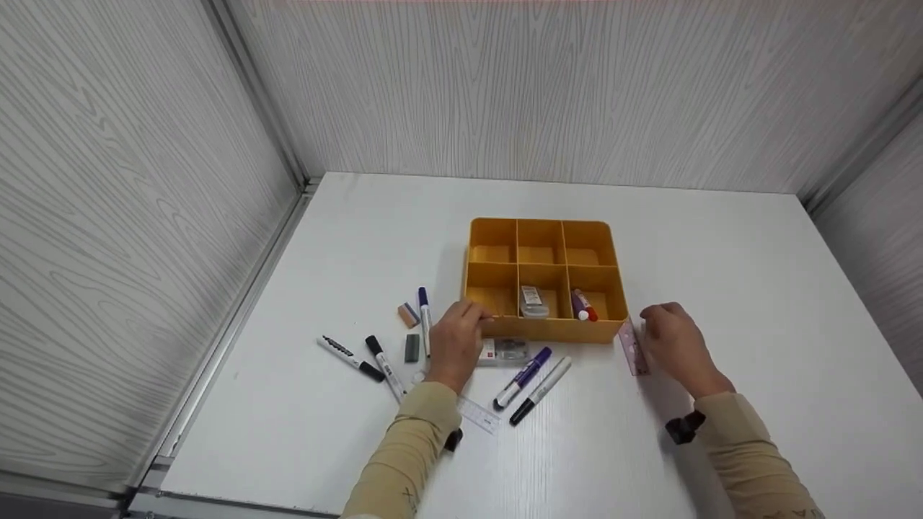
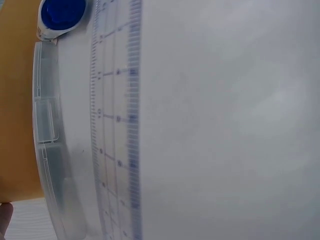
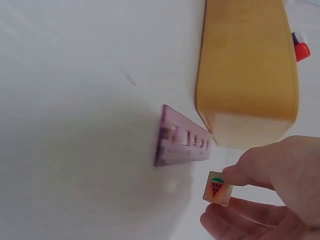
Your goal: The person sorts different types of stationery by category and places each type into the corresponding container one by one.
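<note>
Cream, watermelon-printed little block [image 3: 218, 189]

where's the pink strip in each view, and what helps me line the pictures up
Head: right of centre, in the lower half; the pink strip lies by the near right corner of the yellow box, left of the right hand.
Left wrist: not in it.
Right wrist: just right of and below centre, above and left of the right hand.
Shared landmark: the yellow box, at the left edge in the left wrist view.
</note>
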Available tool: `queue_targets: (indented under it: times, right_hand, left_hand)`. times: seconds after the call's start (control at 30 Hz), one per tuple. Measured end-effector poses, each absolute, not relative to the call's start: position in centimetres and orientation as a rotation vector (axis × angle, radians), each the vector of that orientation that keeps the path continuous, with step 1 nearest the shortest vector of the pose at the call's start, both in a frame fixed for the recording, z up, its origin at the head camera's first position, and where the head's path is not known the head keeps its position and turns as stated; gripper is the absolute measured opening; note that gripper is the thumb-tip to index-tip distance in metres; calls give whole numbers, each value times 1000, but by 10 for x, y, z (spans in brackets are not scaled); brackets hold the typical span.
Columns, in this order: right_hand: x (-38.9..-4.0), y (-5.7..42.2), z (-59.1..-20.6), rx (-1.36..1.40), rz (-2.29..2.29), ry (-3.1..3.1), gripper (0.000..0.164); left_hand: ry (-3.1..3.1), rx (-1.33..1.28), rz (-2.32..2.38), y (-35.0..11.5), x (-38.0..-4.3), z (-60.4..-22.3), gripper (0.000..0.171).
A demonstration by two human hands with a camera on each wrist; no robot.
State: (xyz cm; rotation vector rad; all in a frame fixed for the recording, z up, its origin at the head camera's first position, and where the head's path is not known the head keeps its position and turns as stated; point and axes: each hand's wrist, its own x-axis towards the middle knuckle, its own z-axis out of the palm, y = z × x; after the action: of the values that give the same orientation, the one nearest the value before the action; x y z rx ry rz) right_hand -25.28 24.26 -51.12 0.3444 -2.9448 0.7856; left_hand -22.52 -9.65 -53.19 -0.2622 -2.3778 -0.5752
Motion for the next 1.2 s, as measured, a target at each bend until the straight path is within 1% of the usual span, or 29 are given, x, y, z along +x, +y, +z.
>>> queue_targets:
  times: [0.23, 0.47, 0.73, 1.0, 1.2]
  right_hand:
    - [-261, 239, -491, 401, 766, -2875, 16]
    - [-275, 227, -472, 557, 780, -2666, 20]
    - [-289, 205, -450, 700, 790, -2612, 21]
    - [-312, 179, -438, 743, 748, -2757, 20]
    - [-331, 161, -437, 730, 682, -2801, 21]
  left_hand:
    - [-2400, -256, -568, -97, -224, -532, 4]
    - [-2414, -247, -567, -96, -224, -532, 5]
    - [-2360, -256, -574, -97, -226, -534, 11]
    - [-2363, -240, -563, -99, -228, -537, 6]
    - [-2353, -232, -545, -99, -229, -538, 6]
